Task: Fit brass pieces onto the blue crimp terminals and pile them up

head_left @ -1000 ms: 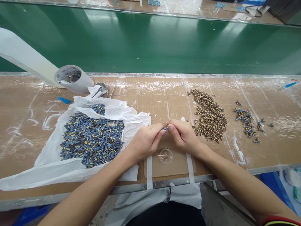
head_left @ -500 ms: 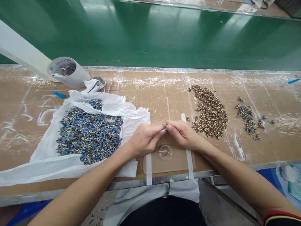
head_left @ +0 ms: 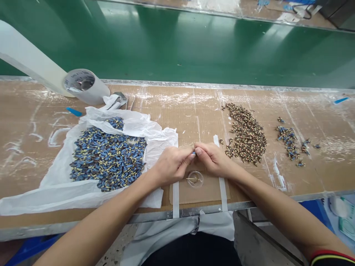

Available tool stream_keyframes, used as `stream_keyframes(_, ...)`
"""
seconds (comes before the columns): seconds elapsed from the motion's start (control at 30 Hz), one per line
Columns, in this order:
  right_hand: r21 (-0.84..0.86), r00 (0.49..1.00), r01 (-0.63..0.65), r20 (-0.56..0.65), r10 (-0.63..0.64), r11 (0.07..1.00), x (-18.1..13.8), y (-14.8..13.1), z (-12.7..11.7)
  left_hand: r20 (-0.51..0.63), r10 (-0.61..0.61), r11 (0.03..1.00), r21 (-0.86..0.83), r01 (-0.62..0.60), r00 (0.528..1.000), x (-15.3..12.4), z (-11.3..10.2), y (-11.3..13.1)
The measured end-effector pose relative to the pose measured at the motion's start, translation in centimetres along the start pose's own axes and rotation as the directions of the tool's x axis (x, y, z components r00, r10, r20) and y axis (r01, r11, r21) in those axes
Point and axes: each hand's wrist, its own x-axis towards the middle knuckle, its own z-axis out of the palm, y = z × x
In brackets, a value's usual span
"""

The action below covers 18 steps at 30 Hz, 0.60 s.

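My left hand point(head_left: 172, 164) and my right hand point(head_left: 212, 159) meet fingertip to fingertip over the brown worktable point(head_left: 194, 111). Both pinch one small blue part point(head_left: 193, 152) between thumbs and forefingers. Just below the hands a small clear round dish point(head_left: 195, 178) holding a thin pin lies on a taped-down cardboard patch point(head_left: 199, 190). To the left, a big heap of blue and yellow parts point(head_left: 107, 157) rests on a white plastic sheet point(head_left: 83, 195). To the right lies a pile of brown and cream parts point(head_left: 246, 135).
A smaller scatter of blue parts point(head_left: 290, 138) lies at the far right. A roll of white tape point(head_left: 84, 87) and tweezers point(head_left: 118, 98) sit at the back left. A green conveyor belt point(head_left: 194, 44) runs behind the table. A blue bin point(head_left: 318, 210) stands below right.
Both hands stay pinched on the small blue part with only slight finger shifts. The view has shifted a little.
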Motion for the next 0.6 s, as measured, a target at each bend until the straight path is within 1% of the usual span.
stream_keyframes(0.07,0.135,0.999,-0.013,-0.028,0.017,0.991,0.2,0.0,0.1,0.03,-0.074,0.973,-0.218,0.079,0.997,0.2,-0.5,0.5)
stream_keyframes(0.1,0.204,0.999,-0.009,-0.037,0.017,0.979,0.3,0.0,0.2,0.073,-0.121,0.919,-0.369,0.139,0.99,0.3,-0.8,0.7)
stream_keyframes(0.13,0.264,0.999,-0.005,-0.043,0.017,0.965,0.3,0.0,0.1,0.131,-0.161,0.824,-0.527,0.207,0.978,0.4,-1.1,0.9)
stream_keyframes(0.17,0.309,0.999,-0.006,-0.048,0.022,0.951,0.4,0.0,0.1,0.198,-0.191,0.691,-0.668,0.275,0.961,0.4,-1.4,1.0)
stream_keyframes(0.2,0.341,0.998,-0.017,-0.051,0.037,0.94,0.4,0.0,0.0,0.26,-0.208,0.537,-0.775,0.332,0.943,0.5,-1.7,1.1)
stream_keyframes(0.23,0.365,0.997,-0.038,-0.049,0.06,0.93,0.3,0.0,-0.1,0.308,-0.213,0.388,-0.844,0.37,0.927,0.4,-2.0,1.2)
stream_keyframes(0.27,0.385,0.995,-0.064,-0.048,0.089,0.921,0.3,0.0,-0.2,0.34,-0.215,0.264,-0.883,0.389,0.916,0.4,-2.3,1.3)
stream_keyframes(0.3,0.4,0.993,-0.086,-0.046,0.113,0.913,0.2,0.0,-0.3,0.356,-0.22,0.17,-0.903,0.395,0.908,0.4,-2.6,1.3)
stream_keyframes(0.33,0.408,0.991,-0.101,-0.041,0.128,0.907,0.2,-0.1,-0.4,0.365,-0.223,0.103,-0.913,0.394,0.904,0.3,-2.8,1.4)
stream_keyframes(0.37,0.413,0.99,-0.109,-0.035,0.135,0.904,0.1,-0.1,-0.4,0.371,-0.221,0.053,-0.919,0.391,0.902,0.3,-2.9,1.4)
stream_keyframes(0.43,0.421,0.989,-0.115,-0.035,0.143,0.9,0.1,-0.4,-0.4,0.386,-0.217,-0.008,-0.919,0.394,0.897,0.2,-2.9,1.5)
stream_keyframes(0.5,0.435,0.986,-0.121,-0.052,0.159,0.892,0.2,-0.7,-0.5,0.405,-0.239,-0.029,-0.911,0.411,0.882,0.2,-2.8,1.6)
stream_keyframes(0.6,0.467,0.982,-0.112,-0.082,0.169,0.877,0.4,-1.2,-0.6,0.437,-0.277,-0.022,-0.893,0.449,0.856,0.2,-2.5,1.7)
